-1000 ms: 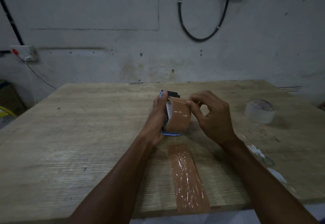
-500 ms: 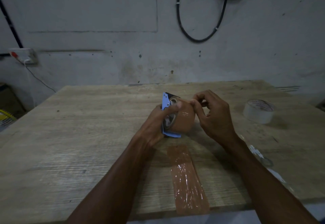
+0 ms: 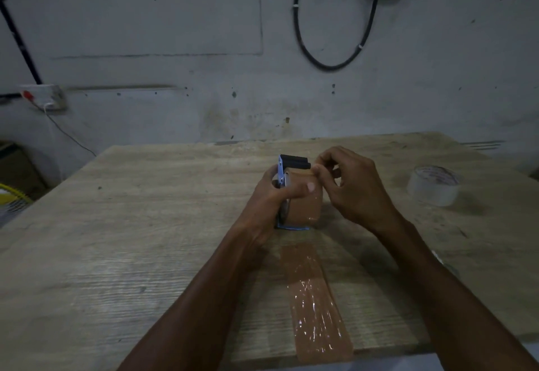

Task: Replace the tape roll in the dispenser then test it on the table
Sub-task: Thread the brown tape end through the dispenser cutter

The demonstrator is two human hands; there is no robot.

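While the left hand point(image 3: 271, 195) is gripping the dispenser point(image 3: 293, 162) holding the brown tape roll point(image 3: 306, 207), midway between the table's point(image 3: 145, 225) side edges, the right hand point(image 3: 350, 190) is pinching the roll's top, a brown tape strip point(image 3: 315, 297) is lying stuck at the near edge, and a clear roll point(image 3: 434, 185) is sitting near the right edge.

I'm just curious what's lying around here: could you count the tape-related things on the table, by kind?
Dispensers: 1, the blue-and-black dispenser
Tape rolls: 2, the brown roll mounted in it and the whitish roll off to the right
Stuck-down strips: 1, the brown strip
Total: 4
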